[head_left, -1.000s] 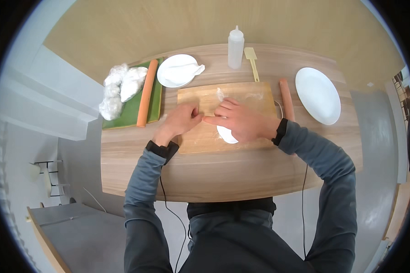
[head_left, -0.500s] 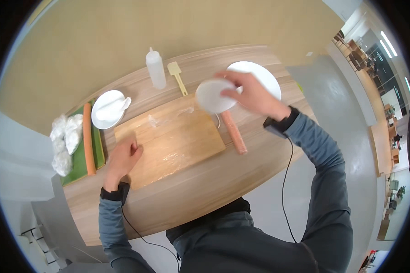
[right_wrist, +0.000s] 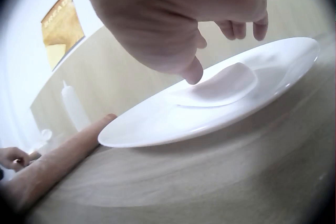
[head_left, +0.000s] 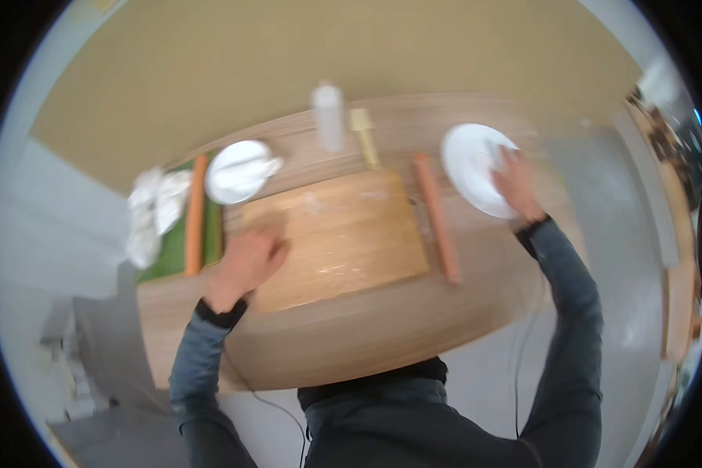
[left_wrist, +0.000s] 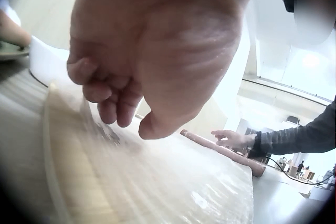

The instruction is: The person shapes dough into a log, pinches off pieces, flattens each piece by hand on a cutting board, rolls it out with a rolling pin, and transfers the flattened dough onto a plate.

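Observation:
My right hand (head_left: 516,183) is over the large white oval plate (head_left: 455,156) at the table's right. On that plate lies a thin white disc like rolled dough (right_wrist: 231,87), its edge slightly raised. In the right wrist view the thumb tip reaches the disc's edge, while the other fingers hang apart from it, relaxed. My left hand (head_left: 249,261), fingers loosely bent and holding nothing, is at the left edge of the wooden board (head_left: 351,257). Clear plastic film (left_wrist: 184,182) covers the board, wrinkled under the left hand.
An orange-pink roller (head_left: 437,218) lies between board and plate. Behind the board are a squeeze bottle (head_left: 329,121) and a pale spatula (head_left: 364,136). At left, a small white plate (head_left: 220,183) bears something white; a green tray (head_left: 160,269) holds plastic-wrapped white lumps and another roller (head_left: 195,218).
My right hand lifted the white disc off the board, carried it right and laid it on the oval plate, its fingers now loosened. My left hand stays by the board's left edge.

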The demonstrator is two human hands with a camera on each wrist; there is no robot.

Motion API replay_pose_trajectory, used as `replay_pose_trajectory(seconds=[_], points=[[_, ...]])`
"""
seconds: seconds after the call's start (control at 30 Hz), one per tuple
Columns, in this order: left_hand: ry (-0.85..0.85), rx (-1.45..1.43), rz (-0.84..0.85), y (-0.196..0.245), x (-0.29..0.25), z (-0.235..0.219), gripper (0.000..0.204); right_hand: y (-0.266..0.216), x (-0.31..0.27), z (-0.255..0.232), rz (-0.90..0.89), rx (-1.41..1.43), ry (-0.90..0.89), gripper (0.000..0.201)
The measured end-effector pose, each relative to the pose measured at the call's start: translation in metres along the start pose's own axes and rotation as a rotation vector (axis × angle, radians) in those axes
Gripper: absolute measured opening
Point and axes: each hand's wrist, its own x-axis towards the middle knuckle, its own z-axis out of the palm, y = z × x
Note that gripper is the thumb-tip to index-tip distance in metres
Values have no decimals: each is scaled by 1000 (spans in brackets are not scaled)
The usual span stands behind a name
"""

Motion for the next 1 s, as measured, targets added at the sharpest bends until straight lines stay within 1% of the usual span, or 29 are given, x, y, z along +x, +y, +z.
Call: replay_pose_trajectory(seconds=[0.03, 0.07, 0.13, 0.17, 0.2, 0.23, 0.27, 0.3, 0.33, 0.37, 0.4, 0.43, 0.5, 0.53, 0.57, 0.6, 0.63, 0.7, 0.73, 0.8, 0.83, 0.9, 0.93, 0.97, 1.0], points=[[61, 24, 21, 1, 3, -9, 15, 4, -1, 6, -20, 72, 94, 72], [117, 51, 46, -1, 8, -18, 13, -9, 1, -10, -29, 149, 73, 68], [275, 23, 61, -15, 24, -35, 12, -36, -1, -28, -79, 264, 94, 64], [344, 21, 44, -24, 35, -39, 16, -56, -2, -43, -103, 303, 92, 64], [414, 15, 39, -33, 47, -44, 19, -80, -3, -62, -124, 374, 34, 63], [410, 47, 0, -36, 57, -53, 27, -101, -3, -78, -142, 436, -23, 61], [406, 74, -34, -41, 67, -62, 35, -121, -3, -91, -152, 450, -22, 61], [405, 80, -41, -56, 77, -65, 35, -141, -2, -104, -169, 515, -47, 59], [358, 94, -8, -75, 87, -56, 43, -156, -4, -111, -183, 576, -71, 56], [311, 104, 27, -94, 97, -47, 51, -167, -8, -114, -185, 576, -71, 56], [187, 108, 8, -110, 106, -41, 62, -174, -11, -116, -205, 652, -124, 53], [190, 107, 9, -116, 115, -38, 62, -182, -15, -118, -225, 726, -178, 51], [-146, 39, -64, -124, 127, -34, 48, -199, -24, -123, -235, 753, -178, 49], [-142, 38, -64, -124, 128, -34, 48, -205, -29, -124, -239, 786, -198, 51], [-99, 85, -27, -123, 127, -34, 46, -209, -32, -123, -244, 816, -218, 52], [-57, 132, 9, -121, 125, -34, 43, -211, -34, -122, -269, 814, -221, 54], [-53, 130, 11, -108, 119, -43, 43, -215, -35, -126, -270, 809, -220, 54], [202, 80, -33, -79, 103, -61, 41, -228, -38, -136, -275, 806, -220, 55], [204, 76, -27, -66, 98, -70, 41, -234, -38, -138, -271, 799, -218, 55], [233, 211, -22, -40, 87, -83, 37, -246, -34, -141, -428, 704, -97, 54], [234, 207, -9, -29, 82, -83, 37, -256, -29, -145, -419, 694, -92, 54], [164, 212, 42, -4, 68, -78, 35, -284, -18, -153, -711, 423, 195, 50], [163, 209, 57, 11, 62, -79, 35, -300, -15, -160, -754, 360, 247, 49], [8, 145, 0, 29, 55, -82, 36, -315, -12, -167, -798, 296, 295, 48], [-146, 82, -60, 43, 48, -85, 37, -329, -9, -166, -792, 289, 293, 48]])
